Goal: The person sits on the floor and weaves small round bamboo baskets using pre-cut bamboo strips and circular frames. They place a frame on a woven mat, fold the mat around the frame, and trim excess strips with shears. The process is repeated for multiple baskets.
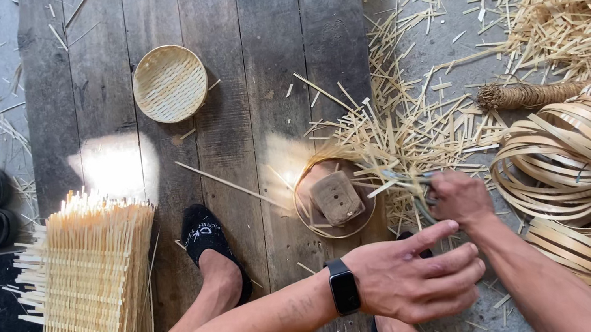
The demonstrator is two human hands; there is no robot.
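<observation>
The right hand (459, 197) is closing around a pair of shears (413, 188), fingers wrapped on the handles so the blades are pointing toward ten o'clock into the splayed ends of a half-woven bamboo basket (337, 197), which is sitting on the plank board (249, 78) just left of the hand. The left hand (414, 276) is hovering at six o'clock of the shears, open and flat with fingers stretched toward three o'clock, holding nothing, seemingly kept clear of the blades. A brown block (336, 199) is resting inside the basket, likely weighing it down and keeping its shape. The loose strips are fanning out toward twelve and two o'clock, so the cutting side is crowded; coiled bamboo hoops (587, 141) are hemming in the three o'clock side. Open board is lying toward ten o'clock, where a finished small basket (170, 84) sits, and a stack of woven mats (94, 276) is overhanging the board's left edge at nine o'clock.
</observation>
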